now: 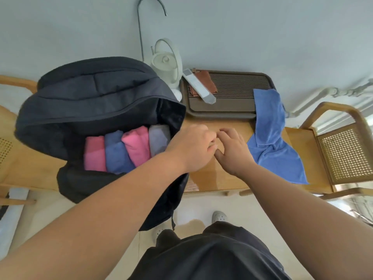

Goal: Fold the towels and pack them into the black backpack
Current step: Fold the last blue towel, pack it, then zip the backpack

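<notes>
On the wooden table (pixel 222 178), from my head view, the black backpack (pixel 84 102) lies unzipped so four folded towels (pixel 129 150) sit packed side by side. My left hand (pixel 193 148) curls loosely at its rim, empty; my right hand (pixel 234 150) hovers spread. One blue towel (pixel 270 138) waits crumpled, unfolded, off the tea tray (pixel 222 106).

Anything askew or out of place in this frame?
One thing: a blue towel lies crumpled and unfolded, draped from the brown tray onto the table. The four folded towels sit neatly side by side in the black backpack.
</notes>
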Demonstrator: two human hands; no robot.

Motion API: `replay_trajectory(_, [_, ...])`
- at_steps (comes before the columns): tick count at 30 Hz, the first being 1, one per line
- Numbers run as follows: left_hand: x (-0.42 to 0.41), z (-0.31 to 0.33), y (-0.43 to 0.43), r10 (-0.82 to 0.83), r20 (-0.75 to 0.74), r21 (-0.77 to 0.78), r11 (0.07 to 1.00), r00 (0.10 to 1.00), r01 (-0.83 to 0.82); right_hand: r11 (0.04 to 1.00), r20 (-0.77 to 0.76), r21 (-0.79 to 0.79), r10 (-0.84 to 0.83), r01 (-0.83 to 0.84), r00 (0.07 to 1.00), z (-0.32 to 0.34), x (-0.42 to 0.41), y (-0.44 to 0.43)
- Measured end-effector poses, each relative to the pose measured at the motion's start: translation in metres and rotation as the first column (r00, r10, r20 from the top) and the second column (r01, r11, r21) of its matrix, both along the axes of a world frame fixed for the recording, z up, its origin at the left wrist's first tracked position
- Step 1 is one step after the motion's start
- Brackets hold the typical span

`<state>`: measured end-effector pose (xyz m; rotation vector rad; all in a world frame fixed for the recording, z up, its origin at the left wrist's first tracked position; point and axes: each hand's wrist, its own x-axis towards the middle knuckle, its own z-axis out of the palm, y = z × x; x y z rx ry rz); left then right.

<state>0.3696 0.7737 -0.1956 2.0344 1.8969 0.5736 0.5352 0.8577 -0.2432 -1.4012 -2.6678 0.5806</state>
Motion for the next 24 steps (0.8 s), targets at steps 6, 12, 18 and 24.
replay_trajectory(6, [0.072,-0.013,0.070,-0.038,-0.128,-0.184,0.983,0.991,0.014,0.977,0.217,-0.188,-0.061,0.103,0.974,-0.021,0.090,0.057])
replay_trajectory(12, [0.143,-0.077,0.136,0.087,-0.125,-0.505,0.852,0.988,-0.139,0.947,0.302,-0.270,-0.087,0.173,0.949,-0.046,0.188,0.132])
replay_trajectory(18, [0.194,-0.132,0.157,0.277,-0.009,-0.742,0.642,0.961,-0.192,0.905,0.478,-0.380,0.014,0.192,0.878,-0.072,0.260,0.183])
replay_trajectory(24, [0.221,-0.163,0.160,0.478,-0.124,-0.732,0.547,0.870,-0.405,0.906,0.488,-0.424,0.237,-0.009,0.840,-0.096,0.299,0.204])
